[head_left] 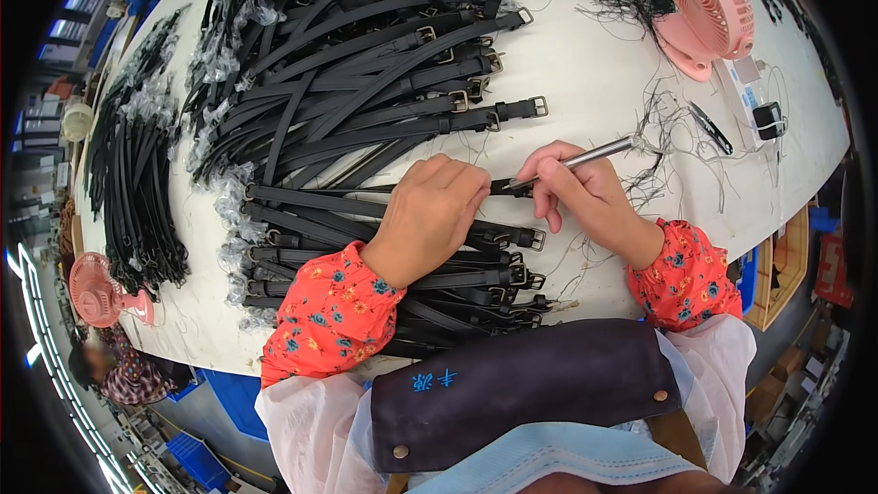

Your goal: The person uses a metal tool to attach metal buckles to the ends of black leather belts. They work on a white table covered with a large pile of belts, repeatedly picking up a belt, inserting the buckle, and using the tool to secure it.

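Note:
My left hand (pixel 430 210) is closed on a black belt (pixel 366 190) that lies crosswise under it, and its fingers are bent down over the strap near the buckle end. To the right of it, my right hand (pixel 585 192) grips a slim silver metal tool (pixel 599 154) like a thick pen. The tool's narrow tip points left and rests at or just above the belt end between the two hands. My fingers partly hide that belt end. More black belts with metal buckles (pixel 498 276) lie beneath and below my left hand.
A large heap of black belts (pixel 366 82) covers the far middle of the white table (pixel 585 55). Another bundle (pixel 137 174) lies left. Pink fans (pixel 704 5) stand far right and left. Thread snippers (pixel 711 128), loose black threads and a black adapter (pixel 768 119) lie right.

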`<move>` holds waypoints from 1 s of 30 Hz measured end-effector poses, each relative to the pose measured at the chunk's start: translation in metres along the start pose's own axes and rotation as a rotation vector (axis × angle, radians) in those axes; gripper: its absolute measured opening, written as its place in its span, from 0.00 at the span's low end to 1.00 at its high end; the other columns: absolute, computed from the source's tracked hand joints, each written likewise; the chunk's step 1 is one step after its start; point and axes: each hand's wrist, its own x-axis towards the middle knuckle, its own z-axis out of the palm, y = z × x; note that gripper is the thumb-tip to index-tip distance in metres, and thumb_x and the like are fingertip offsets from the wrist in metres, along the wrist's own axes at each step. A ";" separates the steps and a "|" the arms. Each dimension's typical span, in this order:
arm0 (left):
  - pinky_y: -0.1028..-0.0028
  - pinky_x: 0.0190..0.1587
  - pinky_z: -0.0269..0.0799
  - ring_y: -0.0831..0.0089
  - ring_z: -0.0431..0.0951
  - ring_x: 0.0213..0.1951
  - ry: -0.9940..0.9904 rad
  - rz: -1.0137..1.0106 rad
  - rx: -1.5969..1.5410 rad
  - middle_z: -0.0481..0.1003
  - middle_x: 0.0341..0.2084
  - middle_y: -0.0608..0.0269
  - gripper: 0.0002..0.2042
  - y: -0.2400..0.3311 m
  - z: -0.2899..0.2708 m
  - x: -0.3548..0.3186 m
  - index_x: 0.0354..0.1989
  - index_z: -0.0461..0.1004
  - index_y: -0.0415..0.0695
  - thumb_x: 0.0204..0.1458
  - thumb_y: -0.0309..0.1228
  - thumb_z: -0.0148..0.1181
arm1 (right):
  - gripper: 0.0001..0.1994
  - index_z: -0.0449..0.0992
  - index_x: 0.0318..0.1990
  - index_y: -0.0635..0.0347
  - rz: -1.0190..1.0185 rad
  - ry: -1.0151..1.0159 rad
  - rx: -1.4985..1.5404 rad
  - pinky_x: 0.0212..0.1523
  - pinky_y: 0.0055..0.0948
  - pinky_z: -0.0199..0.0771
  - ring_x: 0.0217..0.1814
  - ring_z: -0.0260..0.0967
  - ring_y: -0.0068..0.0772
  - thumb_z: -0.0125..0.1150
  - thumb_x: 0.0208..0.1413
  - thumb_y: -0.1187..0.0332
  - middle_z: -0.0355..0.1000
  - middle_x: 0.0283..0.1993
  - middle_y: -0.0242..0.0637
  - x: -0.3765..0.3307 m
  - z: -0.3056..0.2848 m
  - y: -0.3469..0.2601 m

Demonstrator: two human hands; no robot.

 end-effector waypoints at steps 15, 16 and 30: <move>0.63 0.37 0.72 0.56 0.76 0.32 0.040 0.007 -0.023 0.77 0.28 0.58 0.06 -0.002 0.001 0.002 0.34 0.76 0.41 0.51 0.20 0.67 | 0.17 0.77 0.46 0.64 0.012 -0.034 -0.006 0.24 0.18 0.66 0.21 0.67 0.15 0.49 0.74 0.59 0.72 0.25 0.29 0.001 0.002 0.002; 0.63 0.37 0.72 0.56 0.76 0.32 0.040 0.005 -0.023 0.77 0.28 0.58 0.06 -0.002 0.002 0.002 0.34 0.76 0.41 0.51 0.20 0.67 | 0.17 0.77 0.46 0.64 0.012 -0.036 -0.004 0.24 0.18 0.66 0.21 0.67 0.15 0.49 0.74 0.59 0.72 0.25 0.29 0.001 0.002 0.003; 0.63 0.37 0.72 0.56 0.76 0.33 0.009 -0.132 -0.142 0.76 0.29 0.57 0.06 0.000 0.001 0.003 0.38 0.77 0.40 0.52 0.21 0.66 | 0.16 0.77 0.47 0.64 -0.015 -0.017 0.010 0.23 0.19 0.68 0.21 0.69 0.17 0.49 0.74 0.59 0.73 0.25 0.31 0.000 0.000 0.005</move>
